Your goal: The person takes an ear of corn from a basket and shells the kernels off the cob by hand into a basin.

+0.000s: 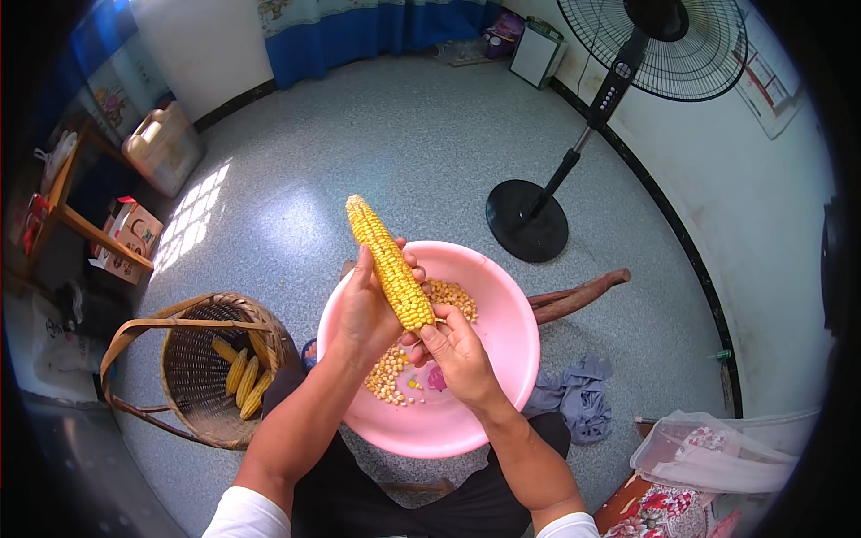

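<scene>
A dried ear of yellow corn [389, 263] lies tilted in my left hand [368, 302], thumb along one side and fingers around the other. My right hand [459, 350] pinches the ear's lower end between thumb and fingers. Most kernels are on the cob, with a narrow gap between rows near its upper end. Both hands are above a pink plastic basin [501, 363]. Inside the basin lie loose corn kernels [387, 376], partly hidden by my hands and the ear. To the left, a woven basket [195, 363] with a tall handle contains several corn ears [245, 380].
A black pedestal fan [528, 220] stands ahead to the right. Wooden sticks [578, 296] jut from behind the basin, near a crumpled grey cloth [578, 400]. At left are a wooden stand [101, 235], a cardboard box [128, 242] and a plastic jerrycan [165, 148].
</scene>
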The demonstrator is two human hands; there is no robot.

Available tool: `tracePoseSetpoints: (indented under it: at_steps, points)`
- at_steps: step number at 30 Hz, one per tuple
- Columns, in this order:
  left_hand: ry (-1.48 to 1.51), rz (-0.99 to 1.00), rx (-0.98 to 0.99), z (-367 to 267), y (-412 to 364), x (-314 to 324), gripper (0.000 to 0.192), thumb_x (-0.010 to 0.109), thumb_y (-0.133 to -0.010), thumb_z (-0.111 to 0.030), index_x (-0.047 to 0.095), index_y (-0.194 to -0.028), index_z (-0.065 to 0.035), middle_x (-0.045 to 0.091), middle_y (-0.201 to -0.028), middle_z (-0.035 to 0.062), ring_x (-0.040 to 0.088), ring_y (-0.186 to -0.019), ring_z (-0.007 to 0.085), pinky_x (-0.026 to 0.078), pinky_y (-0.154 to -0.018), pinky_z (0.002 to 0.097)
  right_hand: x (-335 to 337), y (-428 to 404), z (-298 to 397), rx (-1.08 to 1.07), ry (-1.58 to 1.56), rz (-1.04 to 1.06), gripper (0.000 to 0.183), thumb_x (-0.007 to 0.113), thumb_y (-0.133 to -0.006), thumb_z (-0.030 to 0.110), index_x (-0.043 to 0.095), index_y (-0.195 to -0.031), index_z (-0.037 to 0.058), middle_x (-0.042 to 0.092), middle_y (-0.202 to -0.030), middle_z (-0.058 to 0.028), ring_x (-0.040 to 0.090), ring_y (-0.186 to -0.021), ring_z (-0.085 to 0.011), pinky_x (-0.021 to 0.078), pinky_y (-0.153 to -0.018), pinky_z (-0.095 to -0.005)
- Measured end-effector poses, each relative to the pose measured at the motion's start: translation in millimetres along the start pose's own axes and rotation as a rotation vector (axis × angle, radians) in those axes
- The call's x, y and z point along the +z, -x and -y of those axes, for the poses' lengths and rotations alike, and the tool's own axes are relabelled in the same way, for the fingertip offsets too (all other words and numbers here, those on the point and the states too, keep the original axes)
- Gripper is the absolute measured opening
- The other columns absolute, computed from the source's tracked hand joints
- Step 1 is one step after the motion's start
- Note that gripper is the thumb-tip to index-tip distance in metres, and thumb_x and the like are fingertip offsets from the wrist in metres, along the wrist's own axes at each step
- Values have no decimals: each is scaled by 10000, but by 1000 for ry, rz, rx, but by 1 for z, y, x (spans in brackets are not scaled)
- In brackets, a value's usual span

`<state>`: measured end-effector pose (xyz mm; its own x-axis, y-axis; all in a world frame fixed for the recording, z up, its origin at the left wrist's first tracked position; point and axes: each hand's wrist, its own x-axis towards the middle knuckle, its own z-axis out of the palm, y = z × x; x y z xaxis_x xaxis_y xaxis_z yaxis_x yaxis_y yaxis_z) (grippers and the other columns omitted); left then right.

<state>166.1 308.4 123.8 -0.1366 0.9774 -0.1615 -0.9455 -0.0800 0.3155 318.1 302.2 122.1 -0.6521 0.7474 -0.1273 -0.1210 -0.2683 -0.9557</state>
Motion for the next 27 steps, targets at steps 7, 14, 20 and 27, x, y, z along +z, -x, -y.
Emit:
tracePoseSetpoints:
  at_steps: [7,14,20,27]
  points:
    - [-10,-19,6,0,-2,-1,493,346,-1012,-488,422,-1209,-42,512,-972,84,523,-878,203,469,-796,375,6,4,5,-20,141,-38,333,355,-1039,179,400,-1308,-12,606,-984,-79,568,-787,-90,488,-746,-240]
    - [14,-19,-14,1,-1,-1,498,338,-1014,-486,421,-1211,-36,510,-964,85,520,-861,204,463,-774,366,6,6,6,-74,275,-92,314,299,-1033,182,440,-1248,1,594,-918,-59,562,-741,-101,495,-685,-271]
    - [90,-1,-18,1,-4,-6,503,401,-991,-505,452,-1172,-38,515,-933,85,525,-830,205,468,-742,363,-1,4,5,-39,45,-66,344,325,-1018,176,453,-1265,-26,632,-964,-95,595,-774,-109,504,-727,-262]
    - [30,-59,-32,2,0,0,503,450,-966,-530,473,-1151,-63,522,-885,68,537,-798,195,470,-717,357,3,2,2,38,88,-108,359,575,-968,172,467,-1254,-16,658,-903,-61,613,-716,-81,507,-630,-212]
